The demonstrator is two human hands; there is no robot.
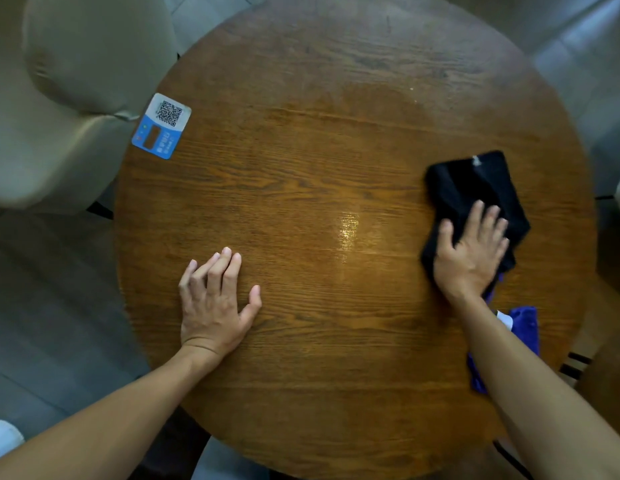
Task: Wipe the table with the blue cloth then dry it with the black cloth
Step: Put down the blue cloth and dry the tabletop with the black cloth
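Two hands lay flat, fingers spread: right hand (pixel 469 252) pressing the black cloth (pixel 471 192), left hand (pixel 213 299) on bare counter (pixel 319 150).

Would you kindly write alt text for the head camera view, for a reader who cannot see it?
A person's right hand presses flat on a crumpled black cloth at the right of a round brown wooden table, while the left hand rests open on the bare wood. A blue cloth lies under the right forearm, and a blue-and-white QR-code card sits at the table's left edge.
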